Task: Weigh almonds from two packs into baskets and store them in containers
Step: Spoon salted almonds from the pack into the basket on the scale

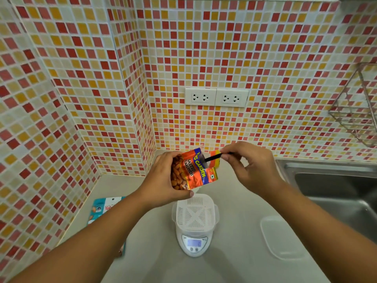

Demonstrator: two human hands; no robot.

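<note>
Blue and white, a second pack lies flat on the counter at the far left, partly hidden beneath your left forearm. Your left hand grips the orange almond pack by its lower end, fingers and thumb curled round it, holding it tilted above the counter with its top toward the right. The pack's top corner is torn, and a loose strip stands beside the opening. Directly below the pack, a white slotted basket sits in a clear container on top of a small white scale with a lit display. Your right hand pinches the torn strip at the pack's top, fingers curled; a thin black edge runs from the fingertips into the opening, and what it is cannot be told. Near the right forearm, a clear lid lies flat on the counter. A steel sink occupies the far right, with a wire rack on the tiled wall above it.
</note>
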